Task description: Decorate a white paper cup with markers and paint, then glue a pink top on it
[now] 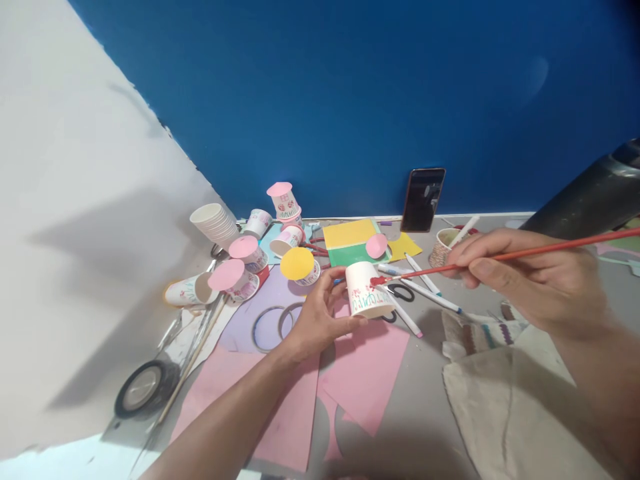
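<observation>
White cup (363, 297), pinched by the fingers of the left hand (316, 312), meets a red paintbrush (430, 271) pinched by the fingers of the right hand (527, 273).

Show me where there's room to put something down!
There's a bare patch of grey table between the right-hand pink paper and the cloth. It's crowded around the left hand: cups on one side, pens on the other.

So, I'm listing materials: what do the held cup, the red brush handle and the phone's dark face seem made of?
Held cup: probably paper, matte white; its wall shows little shine.
Red brush handle: perhaps painted wood, smooth; no grain shows, so plastic is possible.
Phone's dark face: likely glass, glossy; it carries reflections.
</observation>
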`<state>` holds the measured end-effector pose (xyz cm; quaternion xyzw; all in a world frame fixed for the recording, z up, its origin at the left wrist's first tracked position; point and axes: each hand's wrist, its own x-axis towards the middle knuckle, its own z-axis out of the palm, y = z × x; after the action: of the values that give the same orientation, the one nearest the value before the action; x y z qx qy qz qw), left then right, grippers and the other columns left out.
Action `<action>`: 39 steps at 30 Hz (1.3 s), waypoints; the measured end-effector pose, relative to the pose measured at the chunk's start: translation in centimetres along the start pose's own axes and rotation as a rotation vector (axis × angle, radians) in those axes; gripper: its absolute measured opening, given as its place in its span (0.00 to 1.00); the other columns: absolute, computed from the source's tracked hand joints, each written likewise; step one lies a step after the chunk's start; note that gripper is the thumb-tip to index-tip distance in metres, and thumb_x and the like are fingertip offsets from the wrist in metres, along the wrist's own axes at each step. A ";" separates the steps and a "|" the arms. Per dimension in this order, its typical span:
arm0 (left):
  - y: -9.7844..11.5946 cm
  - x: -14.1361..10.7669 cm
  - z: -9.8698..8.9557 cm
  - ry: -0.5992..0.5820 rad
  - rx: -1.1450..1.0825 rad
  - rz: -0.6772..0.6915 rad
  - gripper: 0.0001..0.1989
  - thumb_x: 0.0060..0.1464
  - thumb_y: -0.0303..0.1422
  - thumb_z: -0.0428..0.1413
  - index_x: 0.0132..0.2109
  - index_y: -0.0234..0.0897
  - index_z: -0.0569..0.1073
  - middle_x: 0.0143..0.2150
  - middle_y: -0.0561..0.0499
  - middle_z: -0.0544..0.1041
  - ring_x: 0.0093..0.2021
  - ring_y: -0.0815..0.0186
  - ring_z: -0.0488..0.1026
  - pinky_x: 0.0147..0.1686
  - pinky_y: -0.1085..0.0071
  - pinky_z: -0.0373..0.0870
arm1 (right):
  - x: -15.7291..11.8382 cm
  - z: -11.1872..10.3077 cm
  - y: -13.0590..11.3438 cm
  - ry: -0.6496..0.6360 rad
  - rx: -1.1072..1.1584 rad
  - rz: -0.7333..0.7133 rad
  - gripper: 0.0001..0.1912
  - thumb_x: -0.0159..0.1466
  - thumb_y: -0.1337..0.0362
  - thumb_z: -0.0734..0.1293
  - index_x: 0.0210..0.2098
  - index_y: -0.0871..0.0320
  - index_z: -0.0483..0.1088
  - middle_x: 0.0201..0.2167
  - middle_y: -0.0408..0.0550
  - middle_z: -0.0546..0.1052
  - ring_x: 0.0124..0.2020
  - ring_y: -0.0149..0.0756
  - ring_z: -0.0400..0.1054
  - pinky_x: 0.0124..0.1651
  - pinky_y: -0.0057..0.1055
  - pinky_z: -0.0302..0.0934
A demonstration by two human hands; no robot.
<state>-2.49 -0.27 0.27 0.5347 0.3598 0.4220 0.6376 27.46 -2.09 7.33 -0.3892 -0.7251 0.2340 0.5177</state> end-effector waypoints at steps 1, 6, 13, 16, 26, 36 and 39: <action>0.0 0.0 0.0 -0.001 0.007 0.003 0.39 0.42 0.34 0.78 0.59 0.45 0.69 0.66 0.42 0.72 0.69 0.44 0.70 0.67 0.46 0.69 | 0.0 0.0 0.0 0.003 0.000 -0.004 0.05 0.71 0.63 0.71 0.41 0.50 0.82 0.34 0.46 0.81 0.31 0.36 0.75 0.29 0.34 0.68; 0.1 0.0 -0.1 0.002 0.026 0.005 0.39 0.43 0.33 0.77 0.60 0.45 0.69 0.67 0.43 0.70 0.69 0.45 0.70 0.68 0.47 0.68 | 0.0 0.2 0.0 -0.006 0.008 -0.007 0.05 0.71 0.63 0.71 0.40 0.49 0.82 0.31 0.45 0.80 0.31 0.36 0.76 0.27 0.31 0.68; 0.1 0.0 0.1 -0.006 0.038 0.010 0.39 0.43 0.33 0.77 0.60 0.45 0.69 0.66 0.42 0.71 0.67 0.44 0.71 0.67 0.46 0.68 | 0.2 0.6 -0.2 -0.017 0.038 0.004 0.05 0.70 0.63 0.71 0.40 0.50 0.82 0.27 0.44 0.78 0.28 0.37 0.76 0.24 0.30 0.67; 0.1 0.0 0.1 -0.007 0.031 0.002 0.40 0.42 0.33 0.77 0.60 0.45 0.69 0.66 0.43 0.71 0.67 0.44 0.71 0.67 0.46 0.68 | 0.2 0.6 -0.2 0.006 0.054 0.000 0.05 0.70 0.63 0.71 0.40 0.50 0.82 0.29 0.45 0.80 0.28 0.37 0.76 0.25 0.31 0.68; -0.4 0.0 -0.3 -0.009 -0.027 -0.007 0.41 0.42 0.32 0.77 0.61 0.45 0.68 0.69 0.42 0.69 0.71 0.44 0.67 0.70 0.46 0.66 | 0.2 0.3 0.1 0.020 0.038 -0.003 0.05 0.71 0.63 0.71 0.40 0.51 0.82 0.28 0.45 0.78 0.30 0.36 0.75 0.30 0.31 0.70; -0.7 0.1 -0.4 0.003 -0.043 -0.023 0.43 0.41 0.32 0.78 0.61 0.44 0.67 0.70 0.40 0.68 0.72 0.42 0.66 0.70 0.45 0.64 | 0.2 0.1 0.2 -0.012 0.045 -0.007 0.05 0.71 0.63 0.71 0.40 0.51 0.81 0.28 0.45 0.78 0.30 0.35 0.75 0.29 0.30 0.69; -0.3 0.0 -0.3 -0.001 -0.035 -0.026 0.42 0.42 0.32 0.77 0.61 0.44 0.67 0.69 0.41 0.69 0.71 0.43 0.67 0.70 0.47 0.65 | 0.2 0.1 0.2 -0.002 0.047 -0.019 0.05 0.72 0.63 0.71 0.41 0.52 0.82 0.28 0.44 0.79 0.29 0.34 0.75 0.31 0.30 0.70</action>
<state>-2.73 -0.15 -0.05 0.5192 0.3589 0.4198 0.6523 27.41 -1.85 7.27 -0.3697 -0.7236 0.2466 0.5281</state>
